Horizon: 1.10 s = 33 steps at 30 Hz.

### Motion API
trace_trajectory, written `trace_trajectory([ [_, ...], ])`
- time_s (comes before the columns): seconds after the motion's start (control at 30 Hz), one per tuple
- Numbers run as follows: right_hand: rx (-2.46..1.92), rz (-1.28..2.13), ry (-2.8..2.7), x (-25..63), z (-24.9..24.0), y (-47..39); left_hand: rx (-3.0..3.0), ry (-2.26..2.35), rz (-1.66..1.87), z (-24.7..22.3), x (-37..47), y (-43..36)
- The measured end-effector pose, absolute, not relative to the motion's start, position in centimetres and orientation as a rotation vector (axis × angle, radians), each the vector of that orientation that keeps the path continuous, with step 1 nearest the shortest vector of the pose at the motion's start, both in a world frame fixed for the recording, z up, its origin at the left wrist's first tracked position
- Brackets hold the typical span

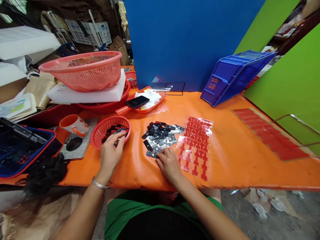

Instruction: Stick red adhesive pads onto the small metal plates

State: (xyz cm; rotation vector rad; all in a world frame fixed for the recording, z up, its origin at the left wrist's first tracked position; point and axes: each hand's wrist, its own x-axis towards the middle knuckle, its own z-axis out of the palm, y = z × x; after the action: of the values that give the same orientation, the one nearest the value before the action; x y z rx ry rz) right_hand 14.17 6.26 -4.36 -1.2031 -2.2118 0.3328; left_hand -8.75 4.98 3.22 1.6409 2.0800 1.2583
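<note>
Where the small dark and silvery plates (161,131) lie heaped on the orange tabletop (225,166), directly in front of us, our right hand (170,165) is at the near edge of the pile, fingers bent and tips at the closest plates; can't tell if one is pinched or just touched. Our left hand (110,153) is over the near side of the small red basket (96,135), thumb and forefinger drawn close together; can't tell whether they grip a piece. More dark pieces sit in that basket. We'd call the current step handling single plates between pile and basket, direction unclear from this view. Next move calls for separating one plate from the overlapping ones, so a fingertip slide to the pile edge looks safer than digging in; neighbours could drag along. Just right of the pile we have the clear sheet of red T-shaped stickers (197,136), flat, near our right hand. Farther out: black phone (137,101) on white papers in the red scoop (122,110), patterned mug (77,127) left of the basket, blue bin (220,80) tilted at the back right.
</note>
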Motion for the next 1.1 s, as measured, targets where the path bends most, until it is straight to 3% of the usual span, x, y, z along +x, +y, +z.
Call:
trace_trajectory([
  [0.27,-1.245,0.238,-2.270,13.9,-4.4,6.7,1.159,1.617,1.253,0.3,-3.1,4.2],
  [0.37,-1.298,0.509,-2.002,14.1,-4.1,6.9,0.937,1.564,1.348,-0.9,-1.9,3.9],
  [0.57,-1.301,1.420,-1.342,13.9,-3.3,5.7,0.628,1.337,1.284,-2.4,1.3,3.1],
  [0.63,-1.292,1.504,-1.315,14.0,-3.1,5.0,0.709,1.344,1.239,-2.2,1.6,3.0],
  [0.9,-1.151,0.592,-1.970,16.4,-3.8,3.8,1.914,1.852,0.511,-0.2,1.0,2.7],
  [1.1,-1.059,0.397,-2.170,16.6,-4.9,3.9,1.884,1.867,0.592,-2.0,1.2,2.8],
])
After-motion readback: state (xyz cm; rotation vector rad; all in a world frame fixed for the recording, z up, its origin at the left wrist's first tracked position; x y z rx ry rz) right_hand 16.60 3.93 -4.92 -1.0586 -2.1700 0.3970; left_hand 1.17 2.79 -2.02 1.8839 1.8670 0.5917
